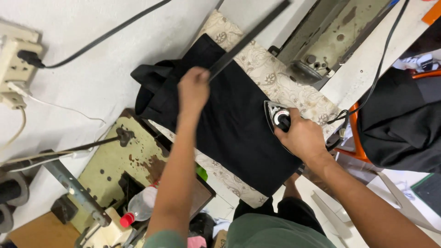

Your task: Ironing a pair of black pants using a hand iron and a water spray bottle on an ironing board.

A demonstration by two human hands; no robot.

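Note:
A black garment [229, 124] lies spread on a narrow ironing board with a floral beige cover [275, 78]. My left hand [193, 89] grips the near end of a long dark flat ruler [250, 39] that slants up and away over the cloth. My right hand [301, 135] is closed around the black handle of a metal clothes iron [275, 115], which rests flat on the right edge of the garment. The iron's black cord [381, 69] runs off to the upper right.
A wall socket strip [14, 59] with plugs hangs at the left. Below the board stand a worn green metal stand [110, 160] and a clear plastic bottle with a red cap [138, 206]. More dark cloth [399, 124] lies on an orange frame at the right.

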